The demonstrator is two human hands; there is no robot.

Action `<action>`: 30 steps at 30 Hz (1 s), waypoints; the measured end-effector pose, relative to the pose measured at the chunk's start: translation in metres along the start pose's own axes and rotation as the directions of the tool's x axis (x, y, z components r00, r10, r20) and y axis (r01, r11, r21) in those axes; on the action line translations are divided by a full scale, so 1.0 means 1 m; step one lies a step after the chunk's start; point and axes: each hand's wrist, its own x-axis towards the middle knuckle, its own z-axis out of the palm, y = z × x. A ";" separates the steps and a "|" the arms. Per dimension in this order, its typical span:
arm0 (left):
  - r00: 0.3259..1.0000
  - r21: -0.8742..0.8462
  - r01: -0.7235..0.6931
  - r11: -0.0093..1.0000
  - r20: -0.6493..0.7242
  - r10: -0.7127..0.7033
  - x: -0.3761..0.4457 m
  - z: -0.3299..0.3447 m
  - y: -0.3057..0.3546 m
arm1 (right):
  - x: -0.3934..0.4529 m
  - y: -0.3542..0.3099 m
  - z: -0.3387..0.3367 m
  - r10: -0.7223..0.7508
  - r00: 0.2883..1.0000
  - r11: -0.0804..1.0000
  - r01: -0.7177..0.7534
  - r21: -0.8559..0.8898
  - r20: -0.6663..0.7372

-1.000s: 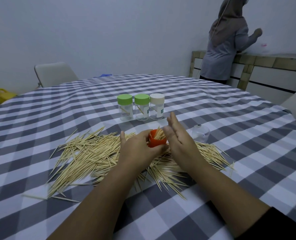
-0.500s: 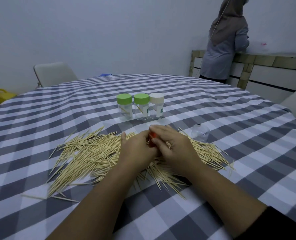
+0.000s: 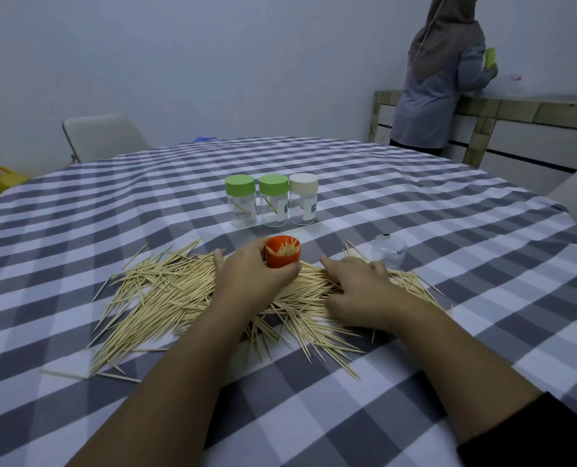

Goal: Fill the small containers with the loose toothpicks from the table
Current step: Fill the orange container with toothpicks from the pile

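Observation:
A broad pile of loose toothpicks (image 3: 165, 298) lies on the checked tablecloth. My left hand (image 3: 253, 281) grips a small orange container (image 3: 282, 257), open end up, with toothpicks standing inside it. My right hand (image 3: 357, 291) rests palm down on the right part of the pile, its fingers touching the toothpicks. Behind the pile stand three clear containers in a row with their lids on: two with green lids (image 3: 240, 200) (image 3: 273, 200) and one with a white lid (image 3: 303, 198). Each holds only a toothpick or two.
A small clear plastic piece (image 3: 389, 252) lies right of the pile. The round table (image 3: 415, 214) fills the view. A white chair (image 3: 101, 136) stands at its far left, and a person (image 3: 442, 72) stands at a counter (image 3: 516, 109) back right. A yellow bag (image 3: 5, 178) is far left.
My right hand left the orange container's mouth and dropped onto the pile to the right. The toothpicks now sit lower inside the container. My left hand kept its hold.

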 end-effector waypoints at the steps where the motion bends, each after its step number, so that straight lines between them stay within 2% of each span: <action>1: 1.000 0.003 0.006 1.000 0.001 -0.006 0.000 0.000 -0.001 | 0.000 -0.001 0.001 -0.002 1.000 0.999 0.002 -0.038 -0.004; 6: 1.000 0.029 0.014 0.999 0.000 -0.014 0.002 0.000 -0.002 | 0.007 0.003 0.005 -0.031 0.997 0.975 0.014 -0.223 -0.073; 10: 1.000 0.040 0.010 0.999 0.006 -0.010 0.000 0.001 0.000 | 0.010 0.004 0.009 0.022 0.991 0.974 -0.051 -0.221 -0.131; 13: 1.000 0.055 0.000 0.998 0.002 0.000 0.000 0.002 -0.001 | 0.010 0.005 0.012 0.048 0.991 0.952 -0.083 -0.295 -0.123; 17: 1.000 0.063 -0.015 0.998 -0.004 0.015 0.002 0.003 -0.003 | 0.010 0.003 0.016 0.018 0.991 0.919 -0.068 -0.388 -0.130; 24: 1.000 0.078 -0.026 0.997 -0.010 0.027 0.004 0.005 -0.004 | 0.007 -0.004 0.016 -0.075 0.972 0.869 -0.045 -0.493 -0.222; 30: 0.999 0.066 -0.014 0.998 -0.045 0.017 0.002 0.004 -0.003 | 0.005 -0.005 0.014 -0.091 0.953 0.862 -0.069 -0.501 -0.288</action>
